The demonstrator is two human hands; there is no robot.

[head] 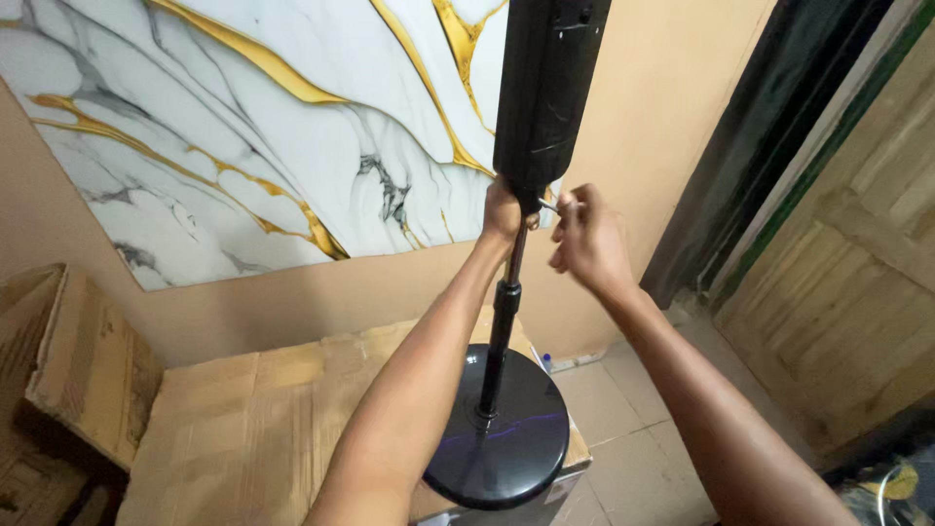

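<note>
A black stand fan pole (501, 321) rises from a round black base (506, 438) that rests on a cardboard box. At its top sits the black fan body (547, 88). My left hand (504, 212) grips the pole just under the fan body. My right hand (589, 244) is beside it on the right, fingers pinched on a small silver screw or key (548, 206) at the joint.
A flat cardboard box (253, 429) lies under the base, with an open carton (68, 360) at the left. A white marble-patterned panel with gold veins (263, 127) leans on the beige wall. A wooden door (857, 244) stands at the right over a tiled floor (623, 419).
</note>
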